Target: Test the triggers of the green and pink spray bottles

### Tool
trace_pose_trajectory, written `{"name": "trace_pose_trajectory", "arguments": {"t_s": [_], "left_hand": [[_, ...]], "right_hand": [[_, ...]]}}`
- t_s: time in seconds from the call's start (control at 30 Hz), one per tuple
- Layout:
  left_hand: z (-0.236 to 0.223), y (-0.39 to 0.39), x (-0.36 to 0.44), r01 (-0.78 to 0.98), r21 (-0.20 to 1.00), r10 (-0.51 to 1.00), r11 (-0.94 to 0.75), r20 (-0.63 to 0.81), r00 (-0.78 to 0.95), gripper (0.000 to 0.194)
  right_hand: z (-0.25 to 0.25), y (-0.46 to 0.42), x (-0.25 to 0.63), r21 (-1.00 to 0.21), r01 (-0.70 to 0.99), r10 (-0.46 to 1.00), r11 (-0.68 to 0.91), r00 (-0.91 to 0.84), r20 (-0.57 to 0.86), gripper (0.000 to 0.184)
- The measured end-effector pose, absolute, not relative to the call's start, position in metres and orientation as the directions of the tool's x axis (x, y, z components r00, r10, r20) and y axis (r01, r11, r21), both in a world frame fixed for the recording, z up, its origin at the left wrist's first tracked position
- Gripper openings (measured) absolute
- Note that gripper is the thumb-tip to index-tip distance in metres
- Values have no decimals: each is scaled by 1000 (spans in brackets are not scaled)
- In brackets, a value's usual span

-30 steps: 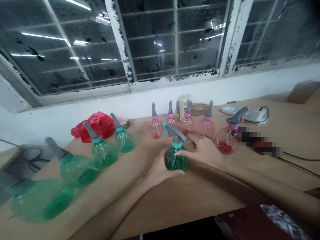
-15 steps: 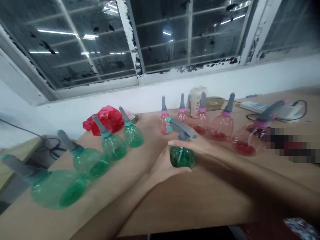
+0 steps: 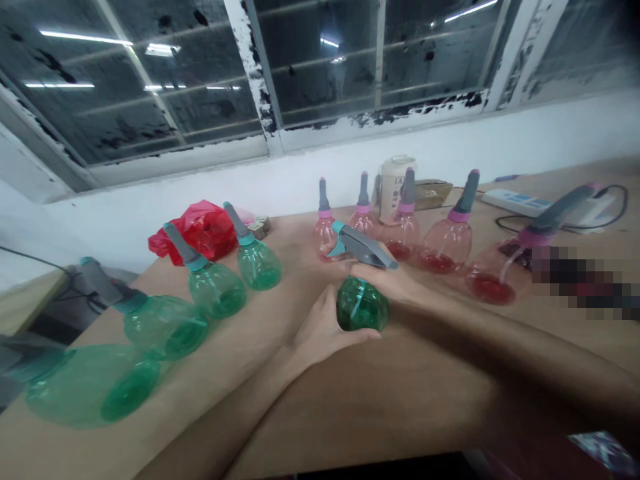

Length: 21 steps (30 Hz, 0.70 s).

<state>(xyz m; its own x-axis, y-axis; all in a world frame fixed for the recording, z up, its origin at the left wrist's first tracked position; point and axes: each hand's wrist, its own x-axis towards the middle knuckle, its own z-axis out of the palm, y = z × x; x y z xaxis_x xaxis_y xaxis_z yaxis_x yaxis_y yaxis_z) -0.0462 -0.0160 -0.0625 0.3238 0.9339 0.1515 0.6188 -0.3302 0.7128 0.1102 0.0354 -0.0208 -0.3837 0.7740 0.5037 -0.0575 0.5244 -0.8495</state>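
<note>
A green spray bottle [image 3: 363, 308] stands upright on the table in front of me, with dark green liquid and a dip tube showing inside. My left hand [image 3: 320, 332] wraps round the side of its body, thumb across the near side. Over the neck lies my right hand [image 3: 387, 279], closed just under the grey spray head [image 3: 367, 248]; some fingertips show beyond the teal trigger. To the left is a row of green spray bottles [image 3: 217, 290]. Pink spray bottles [image 3: 447, 248] with red liquid are lined up behind and to the right.
A red plastic bag [image 3: 200, 233] lies at the back left by the wall. At the back are a white canister [image 3: 395, 190], a brown packet [image 3: 433, 193] and a power strip [image 3: 520, 202] with a cable. The wooden table's [image 3: 400, 420] front edge is near me.
The view has shifted slightly, moving the left bottles further left in the picture. My right hand's fingers now reach round the neck toward the trigger; my left hand keeps its hold.
</note>
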Motion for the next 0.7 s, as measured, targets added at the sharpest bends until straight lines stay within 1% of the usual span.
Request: {"name": "trace_pose_trajectory", "arguments": {"t_s": [0.1, 0.2, 0.33, 0.5, 0.6, 0.7], "left_hand": [[-62, -17, -45, 625, 692, 924, -362, 175, 341, 88], [-61, -18, -44, 624, 696, 927, -356, 175, 333, 83], [-59, -20, -43, 639, 680, 927, -360, 184, 327, 80], [-57, -21, -41, 642, 672, 924, -370, 192, 332, 84], [-57, -21, -42, 643, 669, 922, -373, 192, 336, 83], [-57, -21, -42, 627, 676, 915, -387, 201, 349, 82]], "right_hand": [[-21, 34, 111, -849, -2, 787, 529, -373, 491, 38], [-20, 32, 110, -836, 52, 796, 546, -343, 499, 39], [-18, 29, 108, -841, 36, 799, 540, -338, 498, 38], [-19, 27, 109, -846, 71, 818, 528, -313, 483, 37], [-19, 27, 109, -837, 59, 808, 544, -305, 504, 37], [-18, 26, 108, -845, 70, 822, 530, -288, 491, 36]]}}
